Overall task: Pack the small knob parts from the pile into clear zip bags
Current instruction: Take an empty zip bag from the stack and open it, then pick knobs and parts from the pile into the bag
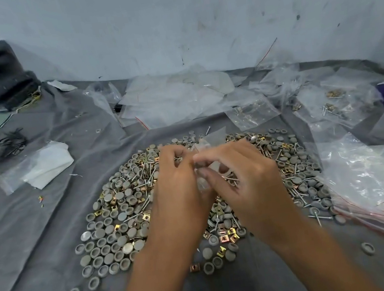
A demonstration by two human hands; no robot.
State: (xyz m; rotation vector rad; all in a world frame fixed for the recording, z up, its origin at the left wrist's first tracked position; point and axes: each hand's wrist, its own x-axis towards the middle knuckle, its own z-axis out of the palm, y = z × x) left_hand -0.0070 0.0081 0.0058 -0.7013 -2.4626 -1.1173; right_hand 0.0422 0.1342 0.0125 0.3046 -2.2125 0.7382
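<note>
Bag (pixel 208 168): one small clear zip bag, held above the pile (pixel 122 223), pinched between both hands; blurred, so its contents and whether the zip is open cannot be told. Left hand (pixel 180 188) has fingers curled onto the bag's left edge. Right hand (pixel 244 174) has thumb and fingers closed on its right edge, touching the left hand's fingertips.

Pile lies directly beneath and around both hands on grey cloth (pixel 33 222): grey round knob caps, brass-coloured square clips, long screws, all mixed. Loose caps are scattered nearer the wrists, toward the body.

Judgement: step in hand is working the bag mouth, either opening it for filling or sealing it. To do it well, keep the mouth upward and level, grip only the two lips so the parts inside cannot tip out, and run the pinch fully along the zip.

Beyond the right hand, outward: stack of red-striped zip bags (pixel 383 189). Beyond the fingertips, farther away: more clear bags (pixel 177 97), some holding parts. Beyond the left hand: folded white sheet (pixel 46 164).
</note>
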